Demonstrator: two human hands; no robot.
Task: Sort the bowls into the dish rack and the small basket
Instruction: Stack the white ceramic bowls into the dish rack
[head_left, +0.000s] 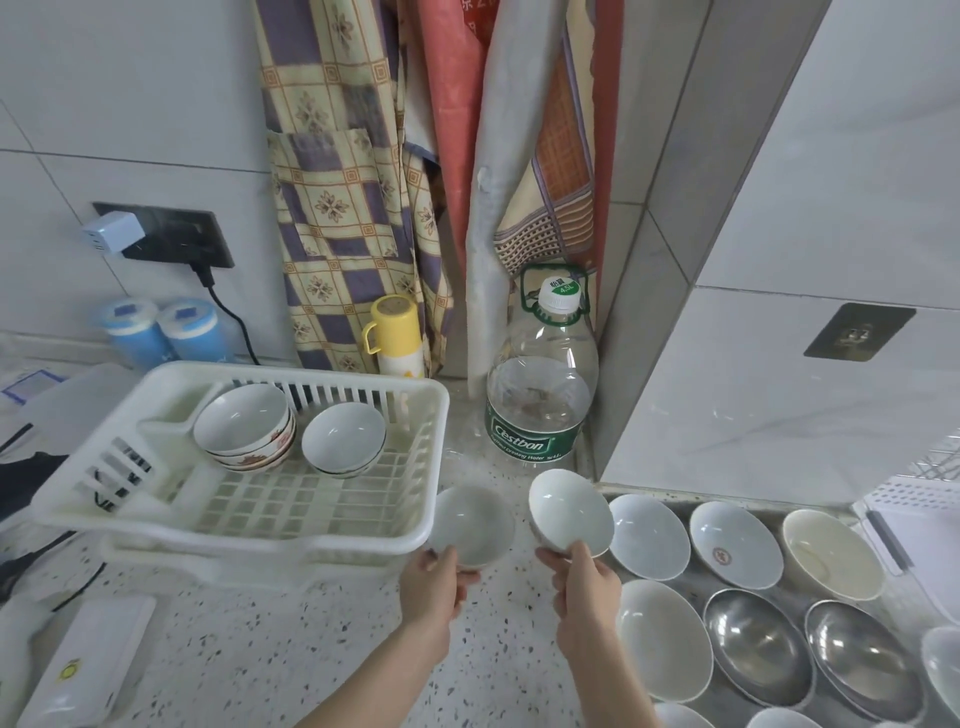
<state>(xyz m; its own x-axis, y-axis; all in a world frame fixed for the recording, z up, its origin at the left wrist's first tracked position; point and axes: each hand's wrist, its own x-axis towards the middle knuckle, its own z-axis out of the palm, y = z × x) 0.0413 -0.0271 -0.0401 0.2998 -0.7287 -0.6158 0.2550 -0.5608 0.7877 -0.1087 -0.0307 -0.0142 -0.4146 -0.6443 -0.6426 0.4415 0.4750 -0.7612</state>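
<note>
the small bowl (474, 525) just right of the dish rack (249, 462) is smeared by motion blur. right of that rack, the outermost bowls (943, 670) are cut by the frame's right and bottom edges.

Glossy ceramic bowls (648, 535), shiny steel bowls (756, 638), plastic rack (322, 540).

White dish rack (410, 415), yellow flask (393, 332), checked curtain (332, 197), two steel bowls (756, 639).
</note>
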